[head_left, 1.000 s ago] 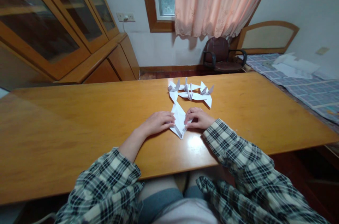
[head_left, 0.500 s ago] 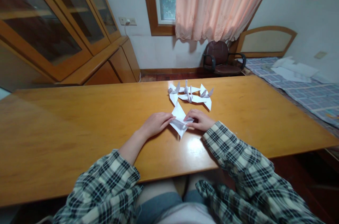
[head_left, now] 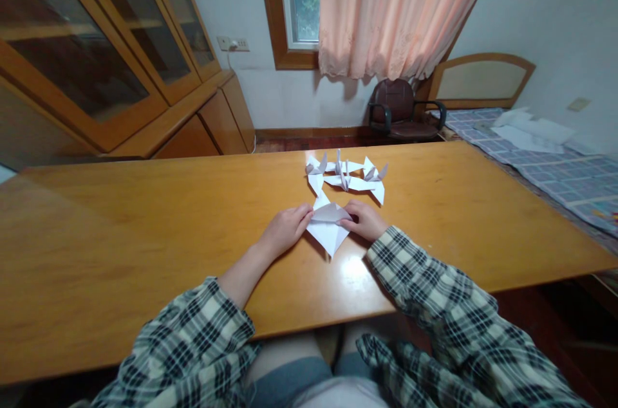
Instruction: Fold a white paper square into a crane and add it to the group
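Observation:
A partly folded white paper [head_left: 329, 230] lies on the wooden table [head_left: 145, 228] in front of me. Its top flap is folded down towards me. My left hand [head_left: 284, 230] pinches the paper's left corner with curled fingers. My right hand [head_left: 364, 220] pinches its right corner the same way. Just beyond the paper, several finished white paper cranes [head_left: 346, 176] stand in a cluster.
A glass-fronted wooden cabinet [head_left: 96, 54] runs along the left wall. A dark office chair [head_left: 396, 109] stands under the curtained window. A bed [head_left: 555, 163] with a checked cover and white sheets of paper lies to the right of the table.
The paper's upper point has been folded down towards me, so the tall kite shape became a shorter one. Both hands moved up to the side corners.

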`<state>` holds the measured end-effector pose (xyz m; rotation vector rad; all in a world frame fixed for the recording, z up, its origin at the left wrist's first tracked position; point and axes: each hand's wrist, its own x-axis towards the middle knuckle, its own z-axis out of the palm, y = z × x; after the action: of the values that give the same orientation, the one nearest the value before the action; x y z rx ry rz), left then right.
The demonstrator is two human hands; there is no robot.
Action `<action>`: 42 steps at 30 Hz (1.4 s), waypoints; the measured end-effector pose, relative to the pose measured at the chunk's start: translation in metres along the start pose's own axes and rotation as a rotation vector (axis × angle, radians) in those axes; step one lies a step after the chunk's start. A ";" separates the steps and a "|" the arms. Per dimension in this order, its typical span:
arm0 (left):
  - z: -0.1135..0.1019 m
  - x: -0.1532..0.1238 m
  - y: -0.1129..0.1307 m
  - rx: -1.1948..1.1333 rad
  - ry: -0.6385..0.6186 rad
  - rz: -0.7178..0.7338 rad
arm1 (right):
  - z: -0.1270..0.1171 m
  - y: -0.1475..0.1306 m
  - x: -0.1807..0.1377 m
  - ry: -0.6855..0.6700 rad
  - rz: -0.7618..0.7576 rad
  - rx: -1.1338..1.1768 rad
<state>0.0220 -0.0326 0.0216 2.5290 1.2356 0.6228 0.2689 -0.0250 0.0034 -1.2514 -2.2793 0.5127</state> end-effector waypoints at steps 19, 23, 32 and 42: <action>0.013 0.007 -0.001 -0.098 0.003 -0.030 | 0.010 0.001 0.006 0.143 0.107 0.104; 0.017 0.011 0.002 -0.117 0.043 -0.121 | 0.010 -0.005 0.009 0.154 0.191 0.013; 0.021 0.017 0.004 -0.120 0.071 -0.244 | 0.002 -0.012 0.009 0.105 0.265 -0.121; 0.024 0.020 0.007 -0.091 0.119 -0.295 | 0.007 -0.028 0.011 0.114 0.413 -0.270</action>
<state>0.0491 -0.0219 0.0088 2.2046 1.5450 0.7470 0.2410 -0.0302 0.0157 -1.8540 -2.0464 0.2653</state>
